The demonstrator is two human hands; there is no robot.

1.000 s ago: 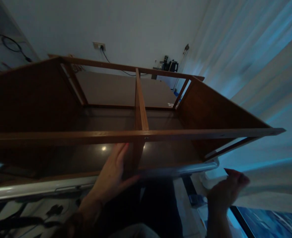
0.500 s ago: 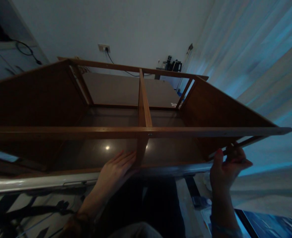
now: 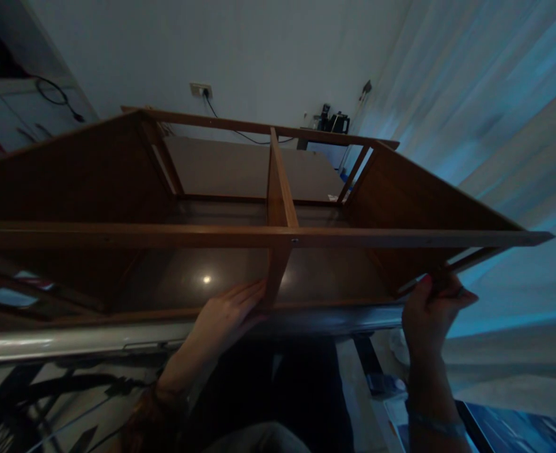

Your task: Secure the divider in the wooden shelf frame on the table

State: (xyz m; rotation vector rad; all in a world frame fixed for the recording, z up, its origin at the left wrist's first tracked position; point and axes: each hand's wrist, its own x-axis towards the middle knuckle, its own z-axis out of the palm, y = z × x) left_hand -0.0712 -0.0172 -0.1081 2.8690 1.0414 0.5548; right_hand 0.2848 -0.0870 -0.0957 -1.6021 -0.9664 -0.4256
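Start nearest, with the left hand [image 3: 228,314]: flat, fingers extended, reaching to the foot of the divider [image 3: 280,189], just above the metal edge of the bench [image 3: 94,341]. Cannot tell how firmly pressing, because of shadow at the fingertips. Better to lay the whole palm on the wood, so as to steady without tipping. Next, see the right hand [image 3: 431,314] closed, apparently with thumb and fingers pinching the lower bar [image 3: 478,257] at the right end; grip close to a joint, probably safer for thin wood. Find the wooden frame [image 3: 278,236] upright on the bench, between and beyond both hands. Watch the front rail [image 3: 353,238], load both sides evenly, avoid twisting. Farther, mind the back rail [image 3: 212,121] and the cable [image 3: 219,114] behind.
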